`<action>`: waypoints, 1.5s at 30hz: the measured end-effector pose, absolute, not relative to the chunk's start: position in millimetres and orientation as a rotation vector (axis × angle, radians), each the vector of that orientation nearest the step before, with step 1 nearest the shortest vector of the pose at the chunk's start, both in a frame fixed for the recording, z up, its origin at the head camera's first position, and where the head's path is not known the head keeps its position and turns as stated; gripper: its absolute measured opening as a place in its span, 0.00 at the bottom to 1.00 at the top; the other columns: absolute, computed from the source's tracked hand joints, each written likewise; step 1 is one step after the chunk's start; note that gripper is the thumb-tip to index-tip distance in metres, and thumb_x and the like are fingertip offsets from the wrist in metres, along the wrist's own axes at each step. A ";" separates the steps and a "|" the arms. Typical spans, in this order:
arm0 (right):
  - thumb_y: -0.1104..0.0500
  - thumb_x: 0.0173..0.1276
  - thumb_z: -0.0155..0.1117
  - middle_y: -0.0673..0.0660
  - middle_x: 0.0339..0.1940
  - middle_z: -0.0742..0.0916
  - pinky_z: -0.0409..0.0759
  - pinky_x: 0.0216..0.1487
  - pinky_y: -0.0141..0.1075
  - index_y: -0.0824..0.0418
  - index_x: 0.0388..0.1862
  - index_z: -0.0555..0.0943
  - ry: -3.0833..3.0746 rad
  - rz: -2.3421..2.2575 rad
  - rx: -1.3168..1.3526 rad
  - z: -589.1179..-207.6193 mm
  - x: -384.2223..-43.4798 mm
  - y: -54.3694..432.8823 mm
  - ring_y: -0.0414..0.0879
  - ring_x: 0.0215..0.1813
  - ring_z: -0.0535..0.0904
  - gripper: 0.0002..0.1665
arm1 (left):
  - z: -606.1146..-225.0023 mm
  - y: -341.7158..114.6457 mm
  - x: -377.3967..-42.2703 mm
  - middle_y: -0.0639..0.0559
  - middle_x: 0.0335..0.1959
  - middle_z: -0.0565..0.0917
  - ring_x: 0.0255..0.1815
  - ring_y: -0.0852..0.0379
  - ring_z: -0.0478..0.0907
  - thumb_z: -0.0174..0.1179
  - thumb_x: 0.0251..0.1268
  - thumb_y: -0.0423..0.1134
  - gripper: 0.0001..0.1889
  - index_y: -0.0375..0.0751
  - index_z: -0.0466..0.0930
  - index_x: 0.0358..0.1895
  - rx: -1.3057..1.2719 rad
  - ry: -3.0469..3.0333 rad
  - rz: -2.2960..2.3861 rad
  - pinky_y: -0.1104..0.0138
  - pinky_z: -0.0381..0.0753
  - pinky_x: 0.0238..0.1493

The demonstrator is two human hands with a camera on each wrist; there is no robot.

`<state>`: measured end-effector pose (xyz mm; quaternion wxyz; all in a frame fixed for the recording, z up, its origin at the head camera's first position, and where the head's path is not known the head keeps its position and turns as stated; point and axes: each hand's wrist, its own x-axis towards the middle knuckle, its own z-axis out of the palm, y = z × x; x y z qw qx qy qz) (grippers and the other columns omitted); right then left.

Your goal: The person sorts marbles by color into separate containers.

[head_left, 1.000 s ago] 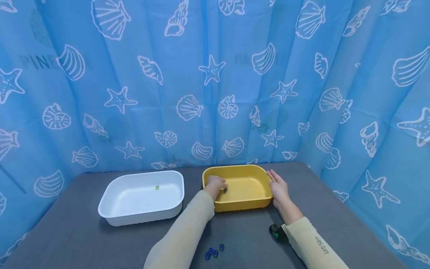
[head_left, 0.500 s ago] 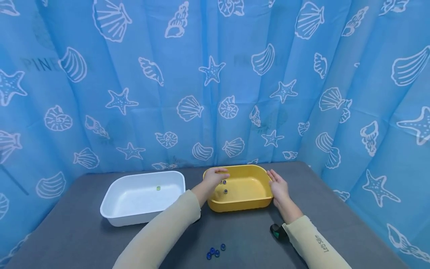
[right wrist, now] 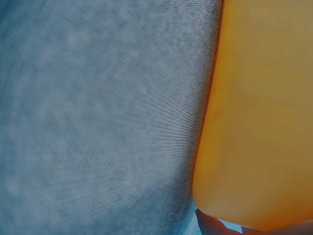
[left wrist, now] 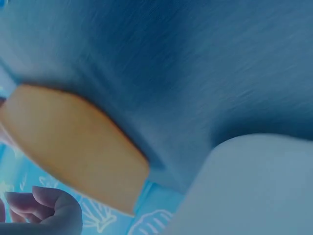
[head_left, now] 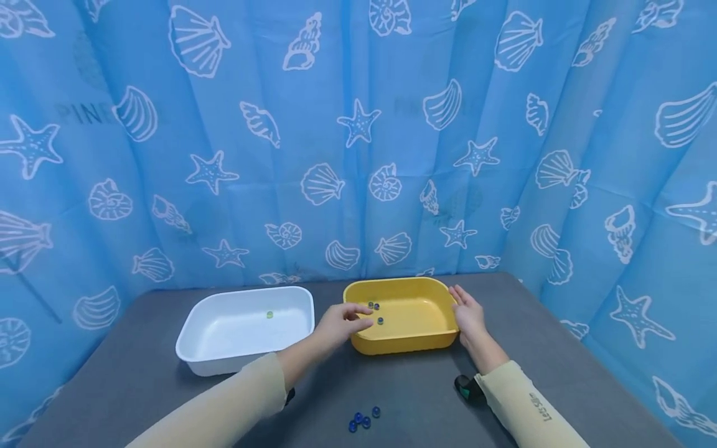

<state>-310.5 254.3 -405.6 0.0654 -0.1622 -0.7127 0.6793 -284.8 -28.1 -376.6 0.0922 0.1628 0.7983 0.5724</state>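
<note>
My left hand [head_left: 340, 323] hovers at the left front edge of the yellow plastic tub [head_left: 406, 344], fingers loosely bent and apart with nothing seen between them. Three small dark glass marbles [head_left: 380, 321] lie on the tub's floor near that hand. At the tub's right wall, my right hand [head_left: 469, 316] rests with its fingers stretched along the outside. The right wrist view is mostly filled by the yellow tub wall [right wrist: 259, 107], with a bit of the fingers [right wrist: 210, 224] under its corner.
To the left stands a white tub [head_left: 224, 359] with one yellow-green marble [head_left: 270, 315] inside. Several blue marbles [head_left: 366, 422] lie on the grey tablecloth [head_left: 426, 398] in front. A blue shell-print curtain [head_left: 291, 137] hangs behind and to the sides.
My left hand has come up out of the yellow tub and drawn back to the left, uncovering the marbles there. The right hand stays at the tub's right side.
</note>
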 end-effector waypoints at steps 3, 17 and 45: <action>0.69 0.79 0.31 0.60 0.78 0.57 0.49 0.74 0.48 0.62 0.79 0.45 -2.151 2.042 -0.493 -404.8 -309.5 254.4 0.54 0.78 0.47 0.31 | -382.1 -36.8 -273.5 0.50 0.32 0.79 0.34 0.55 0.73 0.65 0.65 0.38 0.14 0.33 0.83 0.50 0.556 2.352 1.655 0.59 0.78 0.38; 0.69 0.79 0.31 0.59 0.78 0.57 0.49 0.74 0.46 0.61 0.79 0.45 -2.136 2.075 -0.504 -404.8 -310.4 254.2 0.53 0.78 0.46 0.31 | -411.1 -61.1 -240.6 0.58 0.27 0.77 0.27 0.65 0.70 0.64 0.62 0.29 0.10 0.32 0.83 0.46 0.917 2.071 1.230 0.75 0.68 0.28; 0.69 0.79 0.31 0.58 0.78 0.58 0.50 0.74 0.46 0.60 0.79 0.46 -2.161 2.061 -0.523 -400.6 -309.0 253.6 0.52 0.78 0.47 0.32 | -448.2 -81.6 -256.4 0.67 0.36 0.75 0.36 0.71 0.71 0.67 0.61 0.38 0.11 0.48 0.87 0.47 1.281 2.101 0.943 0.75 0.74 0.36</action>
